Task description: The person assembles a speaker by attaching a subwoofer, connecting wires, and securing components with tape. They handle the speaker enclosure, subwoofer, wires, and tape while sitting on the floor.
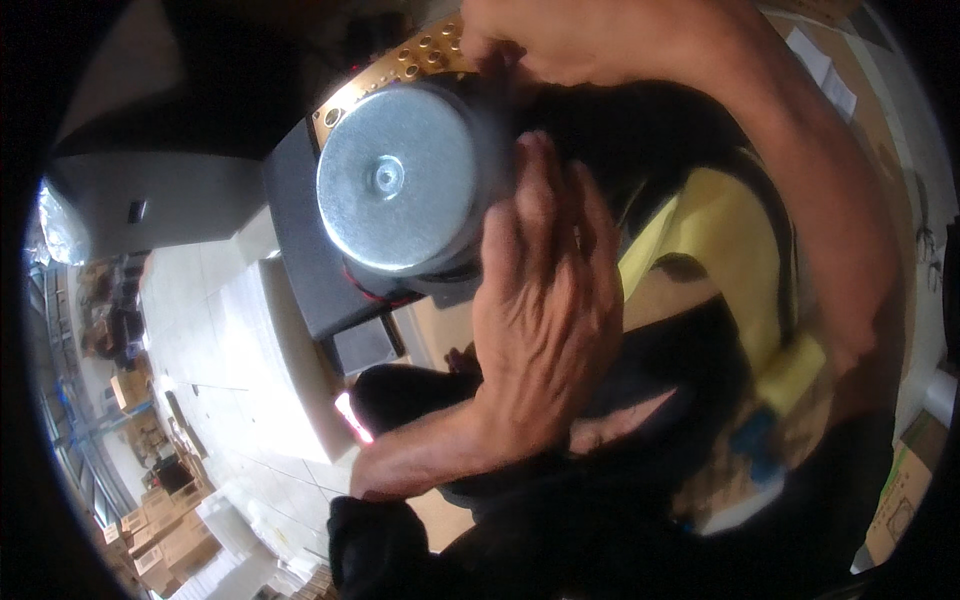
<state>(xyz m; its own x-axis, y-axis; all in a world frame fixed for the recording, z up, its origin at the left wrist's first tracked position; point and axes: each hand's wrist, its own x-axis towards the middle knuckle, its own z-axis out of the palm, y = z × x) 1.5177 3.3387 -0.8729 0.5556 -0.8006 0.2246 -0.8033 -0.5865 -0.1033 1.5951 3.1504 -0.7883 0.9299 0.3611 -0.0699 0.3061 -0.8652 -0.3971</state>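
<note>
A round grey metal can [425, 215] with a dimpled centre faces up, left of the middle. My left hand [550, 285] lies along its right side, fingers stretched out and slightly apart; whether the fingertips touch it is hard to tell. Beyond it, my right arm curves round to the top, where my right hand [490, 45] is closed beside a gold panel [415, 60] with several round black fittings. What its fingers hold is hidden. A thin red wire [375, 294] runs below the can, next to a dark grey box-shaped body [310, 240].
Black and yellow material [720, 215] lies to the right under my arm. A white block [285, 350] stands at left on the pale floor [195, 330]. Cardboard boxes [175, 540] are stacked at lower left. A dark grey cabinet [170, 200] is at upper left.
</note>
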